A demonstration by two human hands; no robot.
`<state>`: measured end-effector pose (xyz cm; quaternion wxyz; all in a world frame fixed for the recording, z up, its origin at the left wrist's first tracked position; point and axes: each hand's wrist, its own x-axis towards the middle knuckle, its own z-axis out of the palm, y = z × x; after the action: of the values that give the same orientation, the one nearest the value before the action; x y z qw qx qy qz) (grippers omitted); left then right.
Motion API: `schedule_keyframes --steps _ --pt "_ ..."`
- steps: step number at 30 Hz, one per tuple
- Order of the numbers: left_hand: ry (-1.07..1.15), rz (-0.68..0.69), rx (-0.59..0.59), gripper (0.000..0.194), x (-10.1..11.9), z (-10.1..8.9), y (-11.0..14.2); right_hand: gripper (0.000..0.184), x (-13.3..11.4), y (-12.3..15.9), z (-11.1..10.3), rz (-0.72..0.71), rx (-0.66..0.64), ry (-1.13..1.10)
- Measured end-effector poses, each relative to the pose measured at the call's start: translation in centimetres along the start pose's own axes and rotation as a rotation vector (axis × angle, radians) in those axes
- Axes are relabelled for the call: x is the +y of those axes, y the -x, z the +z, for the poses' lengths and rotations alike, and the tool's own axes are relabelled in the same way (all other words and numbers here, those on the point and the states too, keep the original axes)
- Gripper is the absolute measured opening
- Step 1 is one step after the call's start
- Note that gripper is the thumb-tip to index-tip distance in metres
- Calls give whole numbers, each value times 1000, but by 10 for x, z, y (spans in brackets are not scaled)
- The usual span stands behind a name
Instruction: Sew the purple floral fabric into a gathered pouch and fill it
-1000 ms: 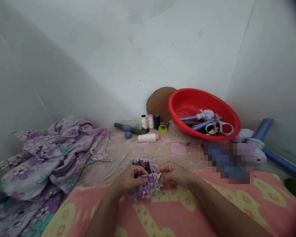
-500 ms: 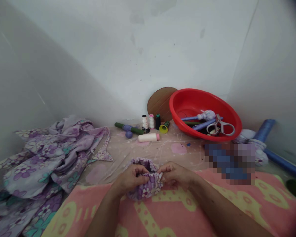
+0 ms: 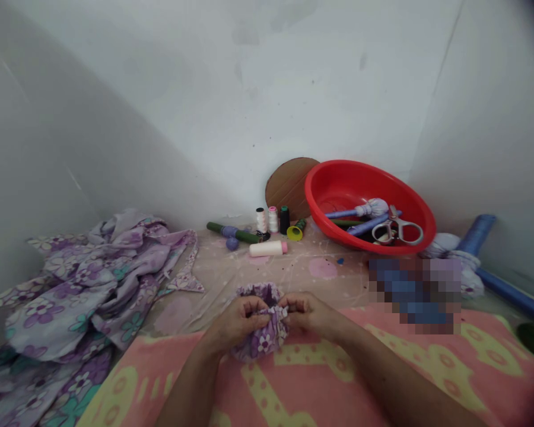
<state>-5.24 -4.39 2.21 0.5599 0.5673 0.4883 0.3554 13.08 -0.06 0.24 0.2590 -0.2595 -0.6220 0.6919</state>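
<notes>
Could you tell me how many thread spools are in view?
5. Three upright: a white spool, a pink-topped spool, a dark spool; a green spool lying beside them; a cream spool lying in front. Others may be hidden.

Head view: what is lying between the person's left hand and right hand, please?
In the head view, a gathered purple floral cloth lies between the left hand and the right hand, and both hands are pinching it.
</notes>
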Motion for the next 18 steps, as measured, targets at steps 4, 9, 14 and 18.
schedule_keyframes --steps 4,9,14,18 --pt "58 -8 -1 31 -3 1 -1 22 -2 0 0 -65 -18 47" --pt "31 47 1 29 -4 3 -3 26 -1 -2 2 -115 58 178" --pt "48 56 -12 29 -6 6 -4 27 3 -4 7 -210 57 232" --pt "93 45 57 31 -6 10 -6 23 4 -3 6 -345 243 598"
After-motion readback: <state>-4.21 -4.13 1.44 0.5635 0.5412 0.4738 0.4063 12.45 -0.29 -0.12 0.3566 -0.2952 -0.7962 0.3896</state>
